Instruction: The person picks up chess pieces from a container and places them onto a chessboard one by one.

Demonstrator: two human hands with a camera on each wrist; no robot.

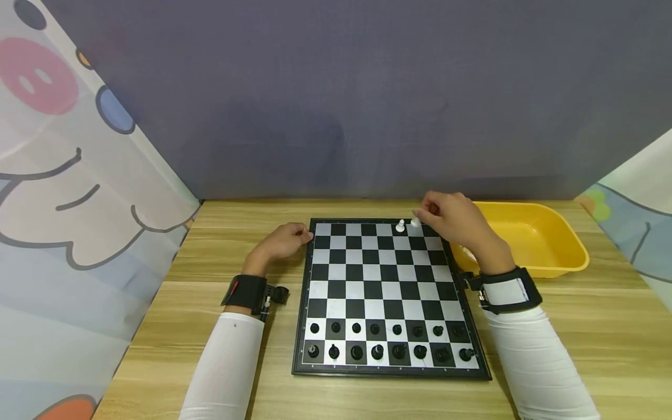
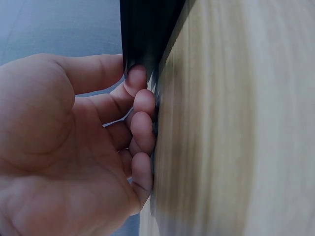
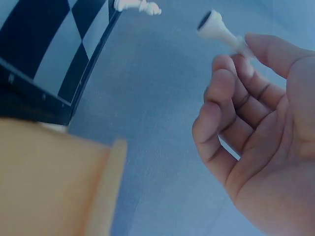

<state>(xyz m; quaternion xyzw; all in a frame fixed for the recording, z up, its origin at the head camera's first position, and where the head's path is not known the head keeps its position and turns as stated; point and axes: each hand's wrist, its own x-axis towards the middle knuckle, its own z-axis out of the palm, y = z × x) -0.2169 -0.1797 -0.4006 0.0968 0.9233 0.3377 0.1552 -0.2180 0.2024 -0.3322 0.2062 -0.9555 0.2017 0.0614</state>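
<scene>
A black-and-white chessboard (image 1: pixel 363 272) lies on the wooden table. At its far left corner, my left hand (image 1: pixel 286 239) pinches the board's rim; in the left wrist view the thumb and curled index finger (image 2: pixel 136 80) meet at the dark edge. My right hand (image 1: pixel 455 217) holds a white chess piece (image 3: pixel 220 29) between thumb and fingertips, its base free in the air near the far edge. Just left of it, another white chess piece (image 1: pixel 400 226) stands on the far row. Black chess pieces (image 1: pixel 377 352) fill the two near rows.
To the right of the board stands a yellow tray (image 1: pixel 546 233), partly behind my right wrist; something white shows at its near left inside. A grey panel (image 1: pixel 336 105) rises behind the table (image 1: pixel 236 251). Printed cloth (image 1: pixel 63 233) flanks the left side.
</scene>
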